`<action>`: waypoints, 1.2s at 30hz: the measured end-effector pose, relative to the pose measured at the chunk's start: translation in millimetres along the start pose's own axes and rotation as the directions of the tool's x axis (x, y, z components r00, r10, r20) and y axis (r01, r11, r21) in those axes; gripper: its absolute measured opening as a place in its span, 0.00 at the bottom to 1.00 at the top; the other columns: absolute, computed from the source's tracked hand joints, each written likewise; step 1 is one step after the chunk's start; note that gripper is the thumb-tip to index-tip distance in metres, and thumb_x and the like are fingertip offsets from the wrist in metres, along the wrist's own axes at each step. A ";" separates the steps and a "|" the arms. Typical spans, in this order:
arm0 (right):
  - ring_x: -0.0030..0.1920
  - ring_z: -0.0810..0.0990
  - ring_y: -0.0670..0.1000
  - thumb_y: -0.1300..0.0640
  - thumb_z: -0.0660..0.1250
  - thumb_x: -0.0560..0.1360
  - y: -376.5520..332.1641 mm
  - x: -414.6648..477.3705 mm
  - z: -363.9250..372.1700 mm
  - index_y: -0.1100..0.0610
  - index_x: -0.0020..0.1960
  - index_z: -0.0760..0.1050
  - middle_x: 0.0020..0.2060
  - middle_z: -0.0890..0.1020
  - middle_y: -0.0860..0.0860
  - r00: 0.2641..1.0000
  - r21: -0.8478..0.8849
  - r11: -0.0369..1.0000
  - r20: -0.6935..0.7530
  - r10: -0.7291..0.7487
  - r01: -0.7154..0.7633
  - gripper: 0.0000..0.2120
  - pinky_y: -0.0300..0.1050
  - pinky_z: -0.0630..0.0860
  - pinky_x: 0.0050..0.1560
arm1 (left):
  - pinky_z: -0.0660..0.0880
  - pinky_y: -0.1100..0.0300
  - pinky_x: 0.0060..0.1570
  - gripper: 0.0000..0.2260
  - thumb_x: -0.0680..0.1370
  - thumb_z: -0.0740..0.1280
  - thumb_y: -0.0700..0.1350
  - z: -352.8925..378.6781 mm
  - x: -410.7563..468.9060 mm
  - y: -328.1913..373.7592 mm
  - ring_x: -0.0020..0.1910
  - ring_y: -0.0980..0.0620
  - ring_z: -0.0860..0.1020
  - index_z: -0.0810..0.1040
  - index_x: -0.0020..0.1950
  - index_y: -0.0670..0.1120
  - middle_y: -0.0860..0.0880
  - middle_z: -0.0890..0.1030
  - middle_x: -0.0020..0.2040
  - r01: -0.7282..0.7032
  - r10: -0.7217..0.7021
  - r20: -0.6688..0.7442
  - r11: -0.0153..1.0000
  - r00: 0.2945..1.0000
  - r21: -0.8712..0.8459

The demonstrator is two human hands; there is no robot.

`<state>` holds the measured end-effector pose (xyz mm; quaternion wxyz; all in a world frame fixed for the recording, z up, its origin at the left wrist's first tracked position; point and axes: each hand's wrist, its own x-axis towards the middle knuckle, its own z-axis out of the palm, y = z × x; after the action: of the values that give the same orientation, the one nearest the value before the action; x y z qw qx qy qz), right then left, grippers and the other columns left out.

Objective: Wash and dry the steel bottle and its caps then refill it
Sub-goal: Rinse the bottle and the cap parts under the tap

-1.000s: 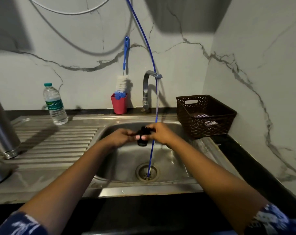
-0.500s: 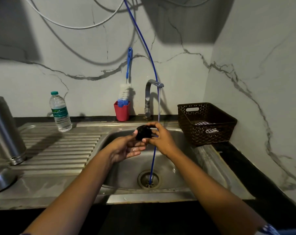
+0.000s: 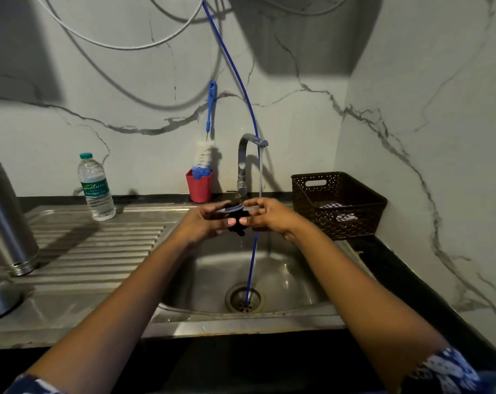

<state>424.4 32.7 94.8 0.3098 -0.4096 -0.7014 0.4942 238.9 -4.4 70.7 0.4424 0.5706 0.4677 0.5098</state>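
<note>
Both hands, left hand (image 3: 205,223) and right hand (image 3: 269,216), pinch the black cap (image 3: 236,220) over the sink (image 3: 295,268), just left of the tap's (image 3: 245,163) stream. Judgement: shift cap under water; rotate it, thumbs rubbing seal; grip firm, wet plastic may slip.

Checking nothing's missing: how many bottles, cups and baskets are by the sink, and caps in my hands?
Bottles: 2, steel bottle and plastic water bottle
Cups: 1, red cup
Baskets: 1, brown basket
Caps held: 1, black cap
Total: 5
</note>
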 end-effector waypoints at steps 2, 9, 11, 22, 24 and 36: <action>0.58 0.78 0.48 0.63 0.73 0.70 -14.8 -0.8 -7.8 0.58 0.65 0.72 0.57 0.80 0.53 0.991 -0.029 0.991 -0.008 -0.134 0.134 0.25 0.43 0.73 0.61 | 0.76 0.69 0.47 0.25 0.70 0.71 0.32 -3.9 -1.7 23.0 0.50 0.61 0.81 0.74 0.67 0.44 0.55 0.84 0.50 -0.154 0.153 0.017 0.985 0.988 0.074; 0.57 0.78 0.51 0.60 0.74 0.69 12.6 0.0 15.4 0.58 0.62 0.75 0.56 0.81 0.53 0.996 -0.306 0.949 -0.025 -0.091 0.078 0.23 0.49 0.72 0.64 | 0.74 0.56 0.62 0.25 0.71 0.70 0.30 -5.5 -6.0 0.2 0.59 0.50 0.79 0.73 0.66 0.44 0.51 0.81 0.54 -0.083 0.058 0.106 0.965 0.993 0.250; 0.58 0.77 0.49 0.61 0.74 0.69 9.1 0.3 14.7 0.58 0.63 0.74 0.57 0.80 0.52 0.975 -0.158 0.975 -0.132 -0.180 0.159 0.24 0.47 0.71 0.64 | 0.75 0.65 0.58 0.25 0.72 0.69 0.30 -2.8 -7.2 2.8 0.58 0.54 0.79 0.72 0.66 0.45 0.51 0.80 0.57 -0.177 0.180 0.001 0.966 0.984 0.189; 0.60 0.76 0.51 0.63 0.73 0.70 21.5 -1.6 36.1 0.59 0.64 0.73 0.58 0.79 0.55 0.974 -0.139 0.983 -0.176 -0.146 0.123 0.23 0.39 0.73 0.56 | 0.72 0.55 0.65 0.23 0.73 0.69 0.31 -2.2 -8.6 -11.7 0.61 0.52 0.77 0.73 0.66 0.46 0.48 0.80 0.60 -0.190 0.187 0.039 0.934 0.982 0.302; 0.58 0.77 0.51 0.65 0.73 0.69 28.7 -0.7 41.5 0.60 0.63 0.73 0.57 0.80 0.55 0.985 -0.133 0.989 -0.146 -0.092 0.072 0.23 0.38 0.73 0.55 | 0.71 0.56 0.65 0.23 0.73 0.69 0.31 -3.4 -9.1 -19.7 0.59 0.55 0.78 0.73 0.66 0.47 0.49 0.80 0.59 -0.163 0.161 0.036 0.918 0.986 0.362; 0.50 0.79 0.51 0.67 0.70 0.71 13.6 5.7 56.9 0.63 0.59 0.75 0.49 0.82 0.56 0.999 0.286 0.958 0.046 0.003 -0.016 0.16 0.41 0.76 0.52 | 0.77 0.54 0.47 0.28 0.68 0.77 0.44 -31.1 -34.5 -23.5 0.57 0.53 0.79 0.73 0.66 0.55 0.51 0.79 0.62 -0.075 0.074 -0.067 0.997 0.995 -0.017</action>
<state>377.6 15.1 63.9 0.3475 -0.3523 -0.6275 0.6012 204.5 -33.5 44.5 0.4130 0.5662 0.4553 0.5491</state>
